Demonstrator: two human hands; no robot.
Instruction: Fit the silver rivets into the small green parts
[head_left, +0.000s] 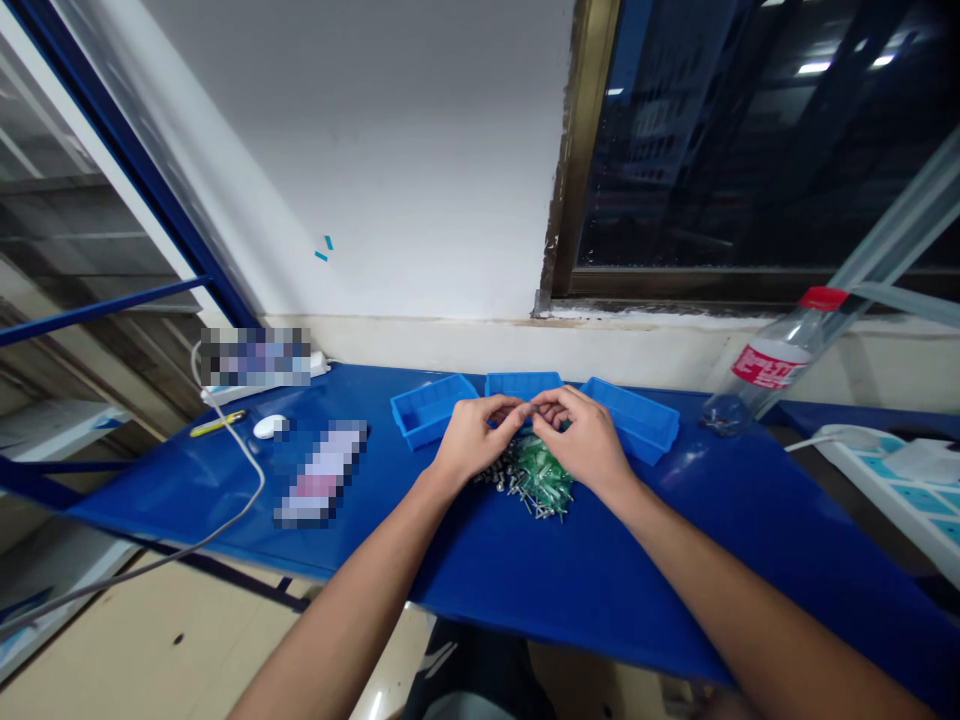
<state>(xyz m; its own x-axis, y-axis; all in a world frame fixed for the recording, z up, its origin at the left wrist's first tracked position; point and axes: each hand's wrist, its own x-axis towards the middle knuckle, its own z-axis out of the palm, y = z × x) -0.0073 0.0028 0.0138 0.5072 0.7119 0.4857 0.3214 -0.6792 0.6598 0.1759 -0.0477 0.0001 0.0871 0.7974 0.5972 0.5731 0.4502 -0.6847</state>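
Observation:
My left hand and my right hand meet over the middle of the blue table, fingertips pinched together. Whatever small piece they hold between them is too small to name. Just below lies a pile of small metal fasteners mixed with green, clear-looking pieces. Behind my hands stand three blue bins: the left bin, the middle bin, partly hidden by my fingers, and the right bin.
A plastic bottle with a red cap stands at the right, near a power strip. On the left are a yellow cutter knife, a white mouse-like object, a blurred-out flat item and a grey cable.

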